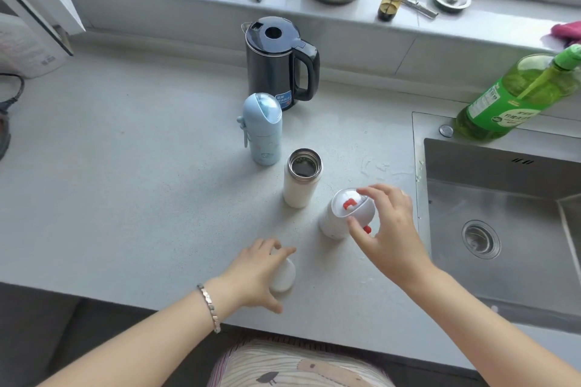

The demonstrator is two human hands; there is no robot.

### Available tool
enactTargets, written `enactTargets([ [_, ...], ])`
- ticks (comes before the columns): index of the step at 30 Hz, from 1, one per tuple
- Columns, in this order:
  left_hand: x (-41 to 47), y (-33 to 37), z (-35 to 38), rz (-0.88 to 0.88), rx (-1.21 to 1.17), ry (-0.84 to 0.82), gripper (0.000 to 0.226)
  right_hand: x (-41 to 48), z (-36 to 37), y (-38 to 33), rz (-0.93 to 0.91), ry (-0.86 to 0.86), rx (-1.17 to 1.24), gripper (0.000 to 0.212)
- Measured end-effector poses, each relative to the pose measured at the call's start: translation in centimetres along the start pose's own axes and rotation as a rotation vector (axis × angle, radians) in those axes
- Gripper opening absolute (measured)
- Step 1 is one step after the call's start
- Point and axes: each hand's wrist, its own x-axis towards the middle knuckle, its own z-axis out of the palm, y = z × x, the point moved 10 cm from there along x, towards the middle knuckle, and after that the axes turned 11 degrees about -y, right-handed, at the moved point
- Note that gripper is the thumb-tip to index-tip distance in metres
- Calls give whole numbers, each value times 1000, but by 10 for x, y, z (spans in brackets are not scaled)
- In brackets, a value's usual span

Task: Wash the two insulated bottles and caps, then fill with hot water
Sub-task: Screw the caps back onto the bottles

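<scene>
My right hand (388, 229) pinches the clear dome lid (347, 203) on the small white bottle (330, 228) by the sink (509, 217). My left hand (256, 267) curls round a white cap (285, 276) on the bench (125, 166). I think I'm uncapping; next, twist this lid off.

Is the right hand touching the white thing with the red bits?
Touching. The head view shows the right hand pinching the white thing with the red bits between thumb and fingertips.

White cap (284, 276) half under left hand (259, 270); green bottle (515, 94) partly past right edge.
</scene>
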Motion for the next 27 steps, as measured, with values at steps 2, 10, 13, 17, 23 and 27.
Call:
enactTargets([
  [2, 7, -2, 4, -1, 44, 68, 83, -1, 2, -2, -28, -18, 11, 31],
  [10, -11, -14, -27, -46, -293, 402, 74, 6, 5, -20, -158, -64, 43, 20],
  [13, -57, 2, -85, 141, -645, 645, 79, 13, 7, -49, -270, -237, 21, 36],
  [17, -91, 30, -143, 417, -804, 607, 99, 17, 14, -96, -442, -531, -117, 68],
  [23, -72, 21, -158, 456, -918, 540, 94, 50, -4, -105, -361, -563, -118, 63],
  [27, -59, -13, -161, 330, -914, 728, 86, 82, -5, -89, -240, -457, -190, 60],
])
